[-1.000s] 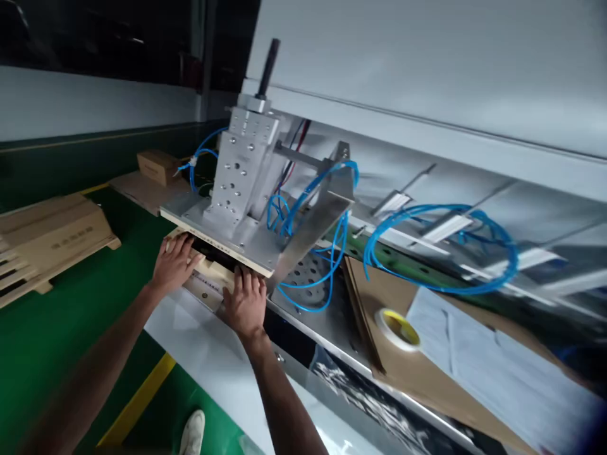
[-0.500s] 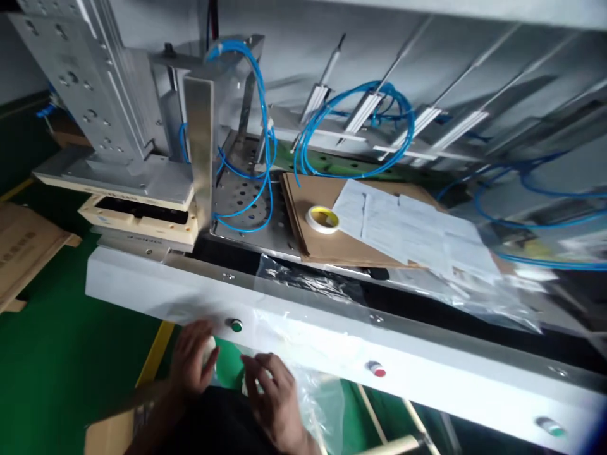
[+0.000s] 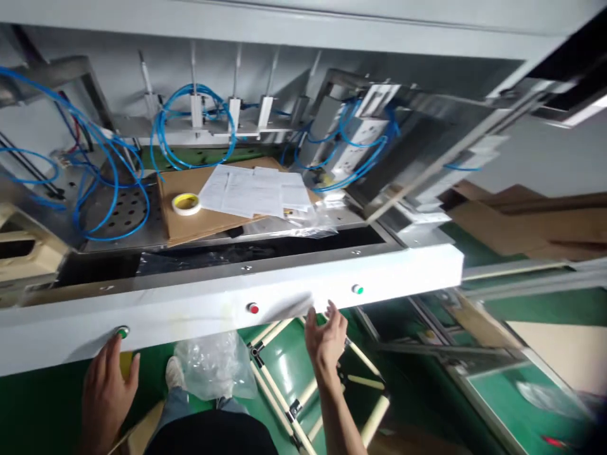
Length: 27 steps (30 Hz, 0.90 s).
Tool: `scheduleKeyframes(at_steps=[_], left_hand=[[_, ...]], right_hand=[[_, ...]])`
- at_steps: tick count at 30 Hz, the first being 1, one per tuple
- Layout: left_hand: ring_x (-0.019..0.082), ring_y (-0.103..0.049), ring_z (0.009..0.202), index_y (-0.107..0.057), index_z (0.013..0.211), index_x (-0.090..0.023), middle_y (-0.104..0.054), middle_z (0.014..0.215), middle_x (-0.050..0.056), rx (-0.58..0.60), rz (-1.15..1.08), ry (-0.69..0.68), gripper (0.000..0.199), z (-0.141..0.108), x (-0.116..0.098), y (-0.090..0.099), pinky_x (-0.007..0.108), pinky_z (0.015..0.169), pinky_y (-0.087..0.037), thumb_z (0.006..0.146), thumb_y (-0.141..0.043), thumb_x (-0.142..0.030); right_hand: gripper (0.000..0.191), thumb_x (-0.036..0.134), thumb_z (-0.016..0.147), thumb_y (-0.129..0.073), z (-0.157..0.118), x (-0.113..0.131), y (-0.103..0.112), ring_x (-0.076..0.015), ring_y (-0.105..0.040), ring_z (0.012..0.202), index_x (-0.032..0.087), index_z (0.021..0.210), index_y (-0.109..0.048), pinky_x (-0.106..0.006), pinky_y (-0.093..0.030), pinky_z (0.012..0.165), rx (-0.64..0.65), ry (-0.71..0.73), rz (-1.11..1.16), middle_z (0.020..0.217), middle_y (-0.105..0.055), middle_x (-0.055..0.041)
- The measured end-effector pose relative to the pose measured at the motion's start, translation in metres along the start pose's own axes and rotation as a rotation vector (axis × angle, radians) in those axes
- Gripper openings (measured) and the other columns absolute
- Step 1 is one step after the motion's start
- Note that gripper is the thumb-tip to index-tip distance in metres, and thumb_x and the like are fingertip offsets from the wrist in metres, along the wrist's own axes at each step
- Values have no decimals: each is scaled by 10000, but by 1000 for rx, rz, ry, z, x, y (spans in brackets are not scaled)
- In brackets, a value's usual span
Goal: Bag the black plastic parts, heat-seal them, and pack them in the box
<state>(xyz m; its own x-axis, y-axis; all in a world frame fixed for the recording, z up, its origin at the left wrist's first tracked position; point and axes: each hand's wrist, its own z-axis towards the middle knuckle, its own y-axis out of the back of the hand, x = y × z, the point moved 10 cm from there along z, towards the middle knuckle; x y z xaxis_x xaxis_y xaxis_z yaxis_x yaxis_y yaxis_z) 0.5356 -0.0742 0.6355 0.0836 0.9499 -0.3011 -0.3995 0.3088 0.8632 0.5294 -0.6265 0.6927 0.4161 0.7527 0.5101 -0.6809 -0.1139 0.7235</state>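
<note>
My left hand (image 3: 110,379) is at the left end of the white front panel (image 3: 190,316). Its index fingertip reaches the left green button (image 3: 122,332), with the thumb spread away; whether the button is pressed in cannot be seen. Near the panel's lower edge is my right hand (image 3: 327,338), fingers apart and slightly bent, nothing in it. It lies between the red button (image 3: 253,308) and the right green button (image 3: 358,289), apart from both.
Behind the panel, a tape roll (image 3: 186,204) and white papers (image 3: 256,191) lie on cardboard (image 3: 173,224). Blue hoses (image 3: 164,136) hang in coils. Below are a plastic bag (image 3: 215,366) and a tube frame (image 3: 277,392). A cream fixture (image 3: 47,256) stands left.
The view has swung right along the machine. My hands, close together before, have moved apart, the left to the left green button and the right toward the right one.
</note>
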Motion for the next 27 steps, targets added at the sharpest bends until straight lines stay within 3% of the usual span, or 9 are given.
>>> scheduleKeyframes(at_steps=[3,7,11,18,22,27], left_hand=[[467,-605,1287,-272,1672,-229,-573,1486,223,9,58,-2,735,-6,-10,1,632,1041,-511,1020,-526,-452],[455,-636,1205,-392,1604,-188,-625,1373,229,-24,52,129,716,-4,-8,2,609,983,-538,989,-514,-535],[458,-631,1162,-498,1503,-103,-655,1246,254,-59,54,266,710,4,-3,4,586,912,-557,986,-459,-589],[445,-666,1056,-464,1566,-95,-699,1097,219,-92,298,207,696,-2,-18,1,563,864,-540,1013,-446,-517],[406,-696,996,-366,1617,-85,-735,970,166,-52,259,188,683,-1,-21,-8,515,842,-524,1038,-416,-446],[362,-707,969,-381,1591,-93,-765,989,140,-16,139,240,652,3,-23,-5,480,860,-518,1051,-425,-454]], right_hand=[[700,495,946,-462,38,-62,4,-372,-620,1069,-30,1403,-544,-507,-500,921,-30,-80,-22,1171,-656,-295],[668,494,934,-440,63,-97,-1,-345,-619,1044,15,1376,-587,-466,-495,909,-13,-91,-6,1158,-678,-266],[625,473,956,-436,67,-102,-5,-327,-617,1012,41,1379,-596,-449,-486,909,-6,-68,-4,1139,-689,-244],[589,432,997,-389,66,-100,-4,-331,-606,979,50,1382,-618,-454,-475,883,-21,-37,-55,1125,-676,-247],[574,394,999,-372,70,-98,-4,-329,-614,932,52,1368,-647,-455,-471,853,-31,-21,-80,1093,-688,-246],[564,408,952,-440,73,-100,0,-334,-598,791,47,1298,-700,-467,-446,726,-96,1,-111,963,-698,-251]])
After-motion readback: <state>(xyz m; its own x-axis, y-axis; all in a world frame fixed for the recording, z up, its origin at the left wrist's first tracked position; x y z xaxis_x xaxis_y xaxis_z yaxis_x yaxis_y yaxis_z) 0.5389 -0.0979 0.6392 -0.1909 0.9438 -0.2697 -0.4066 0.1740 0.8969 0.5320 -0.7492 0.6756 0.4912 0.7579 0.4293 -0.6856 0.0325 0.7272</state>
